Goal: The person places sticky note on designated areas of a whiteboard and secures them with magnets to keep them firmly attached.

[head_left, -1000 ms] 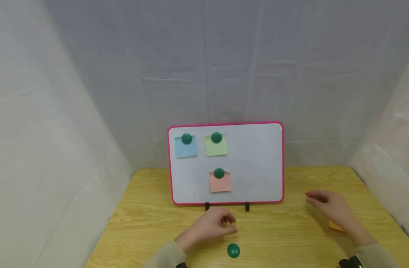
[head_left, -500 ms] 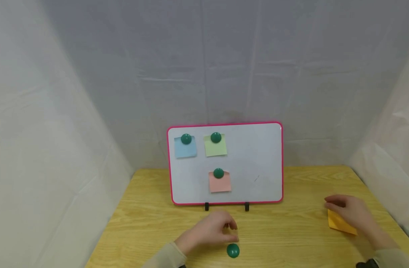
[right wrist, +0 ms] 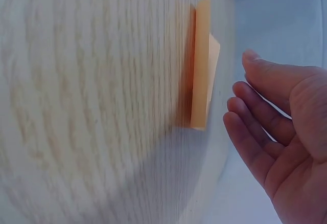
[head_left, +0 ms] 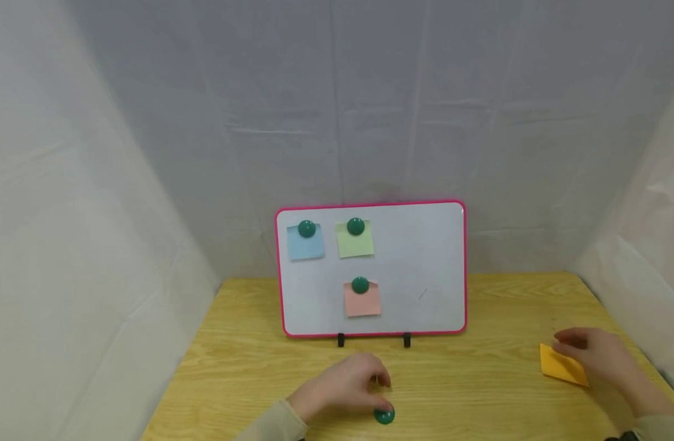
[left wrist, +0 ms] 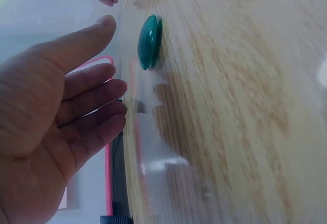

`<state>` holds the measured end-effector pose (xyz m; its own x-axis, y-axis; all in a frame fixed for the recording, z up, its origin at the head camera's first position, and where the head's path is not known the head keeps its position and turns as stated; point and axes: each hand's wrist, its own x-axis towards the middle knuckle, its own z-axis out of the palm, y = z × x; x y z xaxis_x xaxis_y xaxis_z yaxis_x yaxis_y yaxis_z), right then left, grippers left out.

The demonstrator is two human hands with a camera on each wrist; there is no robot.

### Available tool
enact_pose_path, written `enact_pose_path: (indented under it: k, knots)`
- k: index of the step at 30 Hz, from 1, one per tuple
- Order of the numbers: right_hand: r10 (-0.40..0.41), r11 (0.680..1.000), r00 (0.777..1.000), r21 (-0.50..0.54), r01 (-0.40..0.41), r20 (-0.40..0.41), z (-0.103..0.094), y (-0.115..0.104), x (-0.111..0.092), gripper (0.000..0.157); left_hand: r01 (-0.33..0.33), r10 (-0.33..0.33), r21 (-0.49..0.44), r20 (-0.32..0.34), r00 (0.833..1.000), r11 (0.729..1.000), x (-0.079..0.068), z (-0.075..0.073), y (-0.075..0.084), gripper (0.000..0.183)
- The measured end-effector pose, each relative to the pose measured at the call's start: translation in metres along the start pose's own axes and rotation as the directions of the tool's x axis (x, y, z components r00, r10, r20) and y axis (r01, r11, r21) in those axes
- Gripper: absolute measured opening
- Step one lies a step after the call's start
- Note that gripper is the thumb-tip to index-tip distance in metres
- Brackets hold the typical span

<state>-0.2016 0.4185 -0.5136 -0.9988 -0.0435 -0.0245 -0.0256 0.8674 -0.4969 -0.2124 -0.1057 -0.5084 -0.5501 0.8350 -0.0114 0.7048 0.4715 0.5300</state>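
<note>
A round green magnet (head_left: 385,418) lies on the wooden table. My left hand (head_left: 350,383) hovers just beside it, thumb overlapping the magnet in the head view. In the left wrist view a gap shows between the thumb and the green magnet (left wrist: 149,42), and the fingers are loosely bent around nothing. At the right, an orange sticky note (head_left: 563,365) lies with one edge lifted off the table. My right hand (head_left: 598,358) is over its far right corner. The right wrist view shows the fingers relaxed, apart from the orange note (right wrist: 201,65), holding nothing.
A whiteboard (head_left: 420,263) with a pink frame stands on black feet (head_left: 407,340) at the back. Green magnets hold a blue note (head_left: 306,246), a light green note (head_left: 356,244) and a pink note (head_left: 362,303) on it. White sheeting (head_left: 337,122) encloses the table.
My left hand has lowered toward the green magnet. My right hand has moved right and nearer, first covering most of the orange note, now uncovering it.
</note>
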Motion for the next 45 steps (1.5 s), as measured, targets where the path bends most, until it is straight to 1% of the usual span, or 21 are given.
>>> enact_pose_path:
  k: [3, 6, 10, 14, 17, 21, 23, 35, 40, 45]
  knots:
    - [-0.015, 1.000, 1.000, -0.016, 0.015, 0.012, 0.000, 0.003, 0.000, 0.048, -0.016, 0.016, 0.023, -0.001, 1.000, 1.000, -0.001, 0.001, -0.001, 0.031]
    - [-0.020, 0.999, 0.999, -0.025, 0.021, 0.029, 0.000, 0.006, 0.000, 0.048, -0.017, 0.017, 0.029, 0.008, 1.000, 0.999, -0.002, 0.002, -0.002, 0.033]
    - [-0.012, 1.000, 0.998, -0.025, 0.013, 0.057, -0.001, 0.009, 0.000, 0.051, 0.002, -0.003, 0.035, 0.032, 0.999, 0.999, -0.003, 0.001, -0.001, 0.036]
    - [0.004, 1.000, 0.996, -0.012, -0.003, 0.089, -0.001, 0.012, -0.001, 0.058, 0.032, -0.033, 0.037, 0.051, 0.998, 0.999, -0.004, 0.001, 0.000, 0.036]
    - [-0.011, 1.000, 0.995, -0.027, 0.014, 0.102, -0.001, 0.013, -0.002, 0.060, 0.038, -0.041, 0.046, 0.055, 0.998, 0.998, -0.003, 0.001, 0.000, 0.036]
    - [-0.051, 0.997, 0.993, -0.059, 0.058, 0.110, 0.000, 0.014, -0.003, 0.058, 0.033, -0.037, 0.057, 0.054, 0.998, 0.998, -0.003, 0.003, -0.001, 0.037]
    - [-0.057, 0.996, 0.991, -0.064, 0.065, 0.118, 0.000, 0.015, -0.003, 0.057, 0.036, -0.039, 0.055, 0.057, 0.998, 0.998, -0.003, 0.003, -0.001, 0.038]
    - [-0.037, 0.995, 0.988, -0.088, 0.051, 0.151, 0.001, 0.017, 0.001, 0.051, 0.044, -0.048, 0.056, 0.073, 0.996, 0.997, -0.001, 0.004, -0.001, 0.039]
    - [-0.041, 0.994, 0.988, -0.092, 0.055, 0.147, 0.002, 0.017, 0.002, 0.045, 0.030, -0.036, 0.079, 0.074, 0.997, 0.996, -0.001, 0.004, -0.001, 0.037]
    - [-0.034, 0.995, 0.986, -0.092, 0.050, 0.161, 0.004, 0.016, 0.003, 0.043, 0.019, -0.026, 0.089, 0.080, 0.996, 0.996, 0.000, 0.003, 0.001, 0.035]
